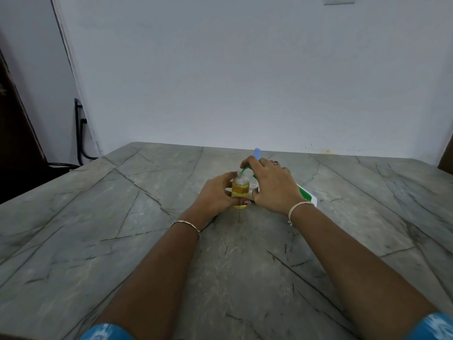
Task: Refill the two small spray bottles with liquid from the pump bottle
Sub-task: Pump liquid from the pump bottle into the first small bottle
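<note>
A small clear spray bottle [240, 188] holding yellow liquid stands uncapped on the stone table [122, 229]. My left hand [218, 195] grips it from the left side. My right hand [272, 185] grips the white and green pump bottle [307, 196], which is tilted toward the small bottle. The pump's green spout [244, 171] reaches over the small bottle's open neck. A blue-capped item [257, 152], perhaps the second spray bottle, pokes up behind my right hand; most of it is hidden.
The grey veined table runs wide to both sides and toward me. A pale wall [245, 69] rises right behind its far edge. Dark cables [79, 133] hang at the left past the table's corner.
</note>
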